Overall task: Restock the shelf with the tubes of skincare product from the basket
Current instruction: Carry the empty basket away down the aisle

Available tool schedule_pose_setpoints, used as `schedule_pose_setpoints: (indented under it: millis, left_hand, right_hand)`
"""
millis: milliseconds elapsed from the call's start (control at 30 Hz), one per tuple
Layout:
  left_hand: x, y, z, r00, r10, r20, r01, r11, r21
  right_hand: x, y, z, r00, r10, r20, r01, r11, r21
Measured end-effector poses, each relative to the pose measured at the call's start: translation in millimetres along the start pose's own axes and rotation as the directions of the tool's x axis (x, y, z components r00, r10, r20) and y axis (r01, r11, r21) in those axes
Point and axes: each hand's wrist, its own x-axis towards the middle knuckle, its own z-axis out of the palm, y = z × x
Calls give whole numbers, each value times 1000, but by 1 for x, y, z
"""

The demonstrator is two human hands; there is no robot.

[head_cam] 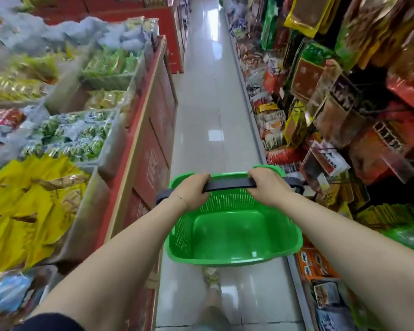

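A green plastic basket with perforated walls hangs in front of me above the aisle floor. Its inside shows only bare green plastic; no tubes are visible in it. A black handle runs across its top. My left hand is closed around the left part of that handle, and my right hand grips the right part. Both arms reach forward from the bottom corners of the view.
A narrow aisle of glossy light tiles runs ahead. On the left stands a red display stand with bins of bagged snacks. On the right, hanging snack packets crowd the shelving. My leg and shoe show below the basket.
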Motion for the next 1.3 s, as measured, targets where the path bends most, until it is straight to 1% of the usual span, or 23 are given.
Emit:
schedule_pose_setpoints:
  millis: [200, 400, 500, 633, 733, 833, 933, 1100, 1200, 1300]
  left_hand:
    - [80, -52, 18, 990, -38, 137, 50, 995, -84]
    - [138, -92, 42, 960, -51, 277, 79, 993, -92]
    - [165, -107, 57, 954, -37, 298, 59, 996, -65]
    - [194, -123, 86, 949, -34, 313, 20, 999, 48]
    - [211, -134, 115, 937, -67, 344, 24, 991, 128]
    - [227, -149, 146, 917, -122, 379, 62, 984, 168]
    - [244, -162, 173, 890, -174, 421, 109, 979, 175]
    - [269, -176, 215, 853, -202, 481, 150, 978, 146]
    - [279, -184, 239, 840, -190, 509, 142, 981, 132]
    - [283, -191, 261, 828, -206, 521, 180, 979, 100]
  right_hand:
    - [93, 12, 25, 994, 20, 110, -17, 999, -32]
    - [153, 27, 60, 981, 46, 190, -39, 999, -36]
    - [178, 40, 78, 974, 57, 220, -52, 998, -25]
    - [211, 61, 111, 970, 50, 239, -49, 999, -8]
    - [232, 77, 142, 956, 57, 286, -62, 998, 10]
    - [252, 95, 179, 950, 2, 314, -4, 1000, 7]
    - [272, 112, 211, 945, -39, 326, 36, 999, 13]
    - [297, 137, 255, 922, -56, 383, 53, 998, 17]
    - [307, 150, 277, 902, -45, 428, 44, 999, 13]
    - [312, 157, 299, 892, -21, 452, 10, 1000, 26]
